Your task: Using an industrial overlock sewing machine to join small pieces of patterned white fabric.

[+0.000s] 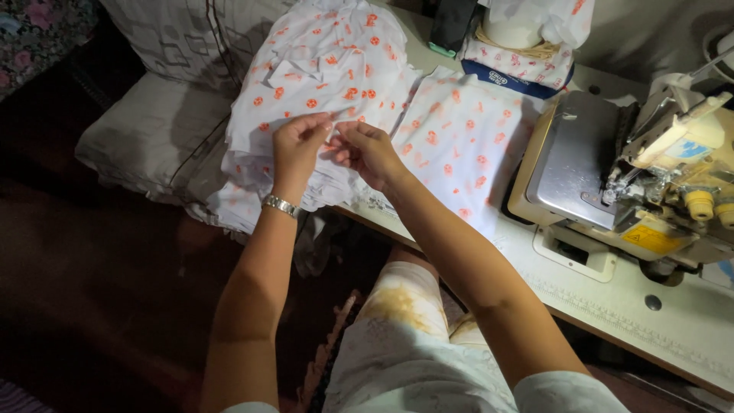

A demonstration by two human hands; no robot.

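A stack of white fabric pieces printed with orange motifs (321, 69) lies on the left end of the sewing table. My left hand (297, 145), with a metal watch band at the wrist, pinches the edge of a top piece. My right hand (365, 151) pinches the same edge right beside it, fingertips nearly touching. Another piece of the same printed fabric (459, 138) lies flat to the right of the stack, next to the machine.
An overlock sewing machine (650, 176) stands at the right on the white table (612, 298). Behind it are more printed fabric and a dark object (451, 27). White pillows (145, 130) sit left of the table, over a dark floor. My lap is below.
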